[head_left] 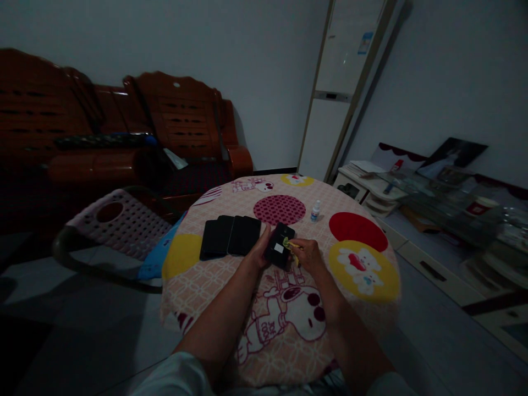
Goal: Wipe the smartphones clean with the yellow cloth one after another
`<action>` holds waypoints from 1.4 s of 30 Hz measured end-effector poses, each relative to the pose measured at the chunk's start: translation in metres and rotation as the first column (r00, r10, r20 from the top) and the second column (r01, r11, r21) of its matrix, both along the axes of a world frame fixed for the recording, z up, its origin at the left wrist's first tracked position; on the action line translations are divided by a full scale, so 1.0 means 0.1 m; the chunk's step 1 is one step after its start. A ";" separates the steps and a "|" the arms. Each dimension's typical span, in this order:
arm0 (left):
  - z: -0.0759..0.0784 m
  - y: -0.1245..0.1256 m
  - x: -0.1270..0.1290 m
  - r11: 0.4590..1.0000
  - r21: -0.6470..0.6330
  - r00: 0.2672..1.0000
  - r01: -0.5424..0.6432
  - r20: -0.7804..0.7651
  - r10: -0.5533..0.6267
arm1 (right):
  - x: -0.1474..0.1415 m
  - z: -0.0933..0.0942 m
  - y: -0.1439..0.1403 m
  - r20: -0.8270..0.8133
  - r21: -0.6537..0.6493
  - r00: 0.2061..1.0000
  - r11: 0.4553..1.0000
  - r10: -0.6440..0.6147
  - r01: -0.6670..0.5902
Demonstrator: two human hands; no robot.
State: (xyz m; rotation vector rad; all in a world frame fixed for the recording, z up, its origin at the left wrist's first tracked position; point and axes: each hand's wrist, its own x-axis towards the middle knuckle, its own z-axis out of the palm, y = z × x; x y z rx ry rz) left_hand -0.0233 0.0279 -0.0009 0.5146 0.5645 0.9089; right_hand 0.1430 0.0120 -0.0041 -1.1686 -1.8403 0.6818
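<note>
My left hand grips a black phone with a small white label on it, held tilted just above the round table. My right hand pinches a small yellow-green cloth against the phone's right edge. To the left of the held phone, a row of black phones lies flat side by side on the patterned tablecloth. A small white bottle stands upright beyond my right hand.
A pink perforated plastic chair sits left of the table. A dark red wooden sofa lines the back wall. A tall white cabinet unit stands in the corner, and a low cluttered shelf runs along the right.
</note>
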 end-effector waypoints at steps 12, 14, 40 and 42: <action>-0.01 -0.03 0.13 0.998 0.040 0.983 0.051 -0.179 -0.043 | -0.13 -0.02 -0.03 -0.007 0.091 1.000 0.996 0.001 0.000; 0.00 -0.05 0.14 0.999 0.023 0.974 0.045 -0.222 -0.038 | -0.15 -0.01 -0.03 -0.007 0.122 1.000 0.993 0.008 -0.007; -0.01 0.07 0.02 0.956 -0.156 0.969 -0.247 -0.022 0.246 | -0.11 0.05 -0.05 0.010 -0.041 0.999 0.998 0.039 -0.038; 0.02 0.07 0.00 0.963 -0.157 0.974 -0.220 0.013 0.224 | -0.12 0.06 -0.07 -0.021 -0.070 0.995 0.993 0.094 -0.095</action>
